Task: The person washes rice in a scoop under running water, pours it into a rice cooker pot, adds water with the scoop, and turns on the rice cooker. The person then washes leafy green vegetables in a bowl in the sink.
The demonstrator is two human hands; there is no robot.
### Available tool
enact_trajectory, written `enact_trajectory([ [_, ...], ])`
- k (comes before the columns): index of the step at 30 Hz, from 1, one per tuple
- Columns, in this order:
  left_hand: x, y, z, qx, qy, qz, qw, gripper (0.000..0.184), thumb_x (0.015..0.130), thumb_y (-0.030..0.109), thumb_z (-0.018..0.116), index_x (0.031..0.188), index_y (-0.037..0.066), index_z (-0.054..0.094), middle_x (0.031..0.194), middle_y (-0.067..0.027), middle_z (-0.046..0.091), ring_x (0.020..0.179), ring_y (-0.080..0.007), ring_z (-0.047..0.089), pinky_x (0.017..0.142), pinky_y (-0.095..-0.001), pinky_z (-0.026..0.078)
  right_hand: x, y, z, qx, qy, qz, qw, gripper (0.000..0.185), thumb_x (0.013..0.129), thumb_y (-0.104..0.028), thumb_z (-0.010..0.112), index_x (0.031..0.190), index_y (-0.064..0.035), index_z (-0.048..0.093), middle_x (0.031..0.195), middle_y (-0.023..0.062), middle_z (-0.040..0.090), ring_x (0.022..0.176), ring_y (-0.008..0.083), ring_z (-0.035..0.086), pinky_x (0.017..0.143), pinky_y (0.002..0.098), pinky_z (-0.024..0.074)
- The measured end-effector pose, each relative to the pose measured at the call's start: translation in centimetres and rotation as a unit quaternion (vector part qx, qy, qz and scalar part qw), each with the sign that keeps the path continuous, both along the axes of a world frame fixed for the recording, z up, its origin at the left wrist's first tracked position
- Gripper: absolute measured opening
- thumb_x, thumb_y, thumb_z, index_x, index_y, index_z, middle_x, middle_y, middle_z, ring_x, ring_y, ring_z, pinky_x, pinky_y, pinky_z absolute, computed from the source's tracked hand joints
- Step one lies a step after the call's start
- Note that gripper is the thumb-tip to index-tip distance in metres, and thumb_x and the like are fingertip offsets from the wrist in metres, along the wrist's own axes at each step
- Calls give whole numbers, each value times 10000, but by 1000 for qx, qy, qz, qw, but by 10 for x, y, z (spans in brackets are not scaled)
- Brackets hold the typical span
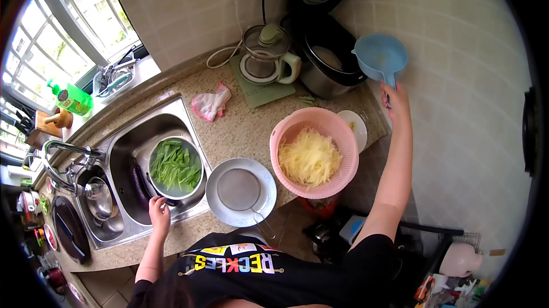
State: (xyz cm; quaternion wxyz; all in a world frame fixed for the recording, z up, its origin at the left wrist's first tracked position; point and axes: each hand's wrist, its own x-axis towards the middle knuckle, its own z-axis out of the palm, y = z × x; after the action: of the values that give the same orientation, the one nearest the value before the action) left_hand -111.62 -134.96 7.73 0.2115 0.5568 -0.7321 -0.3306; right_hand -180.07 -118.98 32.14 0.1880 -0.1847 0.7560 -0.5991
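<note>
On the right, my right hand (396, 102) is raised, closed around the handle of a light blue plastic water dipper (381, 56). The dipper is beside the open rice cooker (326, 73), and a little liquid seems to be in it. At the sink's front edge, my left hand (159, 212) has its fingers curled at the black handle of a metal pot (200, 172). Cut green leaves (174, 165) lie in that pot, which sits in the sink basin. Between my hands stand a pink basket (278, 162) of pale yellow shreds (309, 158) and a metal bowl (216, 212) with a strainer (239, 189).
A dark purple eggplant (138, 185) lies in the sink (127, 145) under the tap (71, 185). A glass kettle (263, 62) stands on a green mat (257, 96) by a pink-and-white cloth (210, 102). A white plate (357, 128) sits behind the basket. Green soap bottle (74, 99) by the window.
</note>
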Motion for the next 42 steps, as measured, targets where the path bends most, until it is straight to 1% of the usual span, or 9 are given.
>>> enact_trajectory([
  [13, -6, 12, -9, 11, -23, 18, 1000, 198, 735, -78, 542, 884, 6, 641, 970, -111, 531, 765, -196, 574, 621, -260, 508, -48, -39, -3, 111, 67, 38, 991, 89, 759, -94, 602, 796, -32, 549, 568, 25, 509, 415, 73, 446, 344, 230, 308],
  [16, -11, 16, -3, 0, -38, 8, 999, 197, 738, -77, 535, 883, 6, 641, 966, -114, 531, 765, -205, 579, 635, -267, 506, -56, -51, -8, 232, 140, 36, 962, 134, 724, -61, 594, 846, -13, 565, 606, 102, 567, 484, 183, 549, 413, 301, 410],
  [18, -12, 16, -4, -19, -39, 0, 999, 195, 740, -76, 533, 881, 4, 641, 963, -115, 531, 760, -210, 581, 645, -272, 504, -70, -54, -31, 265, 481, 48, 835, 217, 701, -45, 592, 916, -17, 581, 712, 184, 615, 669, 335, 616, 578, 408, 484],
  [25, -13, 22, -10, 1, -7, 12, 1000, 186, 743, -74, 538, 878, 5, 638, 961, -111, 530, 760, -207, 577, 653, -271, 496, -20, -67, -38, 428, 520, 14, 740, 343, 755, -46, 584, 1091, -67, 518, 868, 175, 629, 825, 381, 605, 701, 473, 485],
  [35, 8, 33, -9, -38, -4, 18, 999, 171, 762, -74, 544, 883, 1, 639, 975, -123, 535, 769, -213, 580, 661, -272, 484, -33, -56, -67, 316, 562, -4, 764, 309, 750, -52, 576, 1054, -49, 522, 770, 194, 617, 766, 403, 601, 667, 487, 473],
  [38, 17, 36, -8, -47, -5, 25, 999, 174, 764, -78, 540, 887, -2, 638, 980, -124, 537, 776, -214, 582, 662, -274, 483, -29, -57, -68, 167, 609, -12, 775, 279, 752, -47, 579, 1025, -28, 527, 656, 155, 585, 601, 330, 603, 526, 431, 467],
  [39, 22, 38, -7, -51, -7, 26, 998, 176, 765, -79, 539, 889, -4, 638, 982, -124, 538, 779, -214, 584, 662, -275, 483, -21, -53, -62, 117, 353, -2, 928, 277, 764, -48, 581, 1035, -22, 528, 633, 115, 560, 524, 252, 556, 458, 369, 424],
  [40, 27, 39, -9, -44, -2, 26, 999, 168, 770, -74, 541, 894, -9, 633, 992, -129, 536, 809, -220, 585, 655, -272, 500, -3, -52, -48, 55, 64, 9, 996, 275, 776, -49, 582, 1044, -16, 528, 610, 75, 535, 447, 174, 509, 391, 307, 381],
  [42, 36, 40, -11, -41, 16, 31, 999, 165, 771, -72, 543, 896, -10, 631, 997, -131, 534, 824, -224, 584, 653, -269, 508, 29, -48, -32, -11, 1, 27, 1000, 270, 788, -52, 587, 1050, -15, 531, 611, 46, 509, 425, 115, 444, 374, 258, 328],
])
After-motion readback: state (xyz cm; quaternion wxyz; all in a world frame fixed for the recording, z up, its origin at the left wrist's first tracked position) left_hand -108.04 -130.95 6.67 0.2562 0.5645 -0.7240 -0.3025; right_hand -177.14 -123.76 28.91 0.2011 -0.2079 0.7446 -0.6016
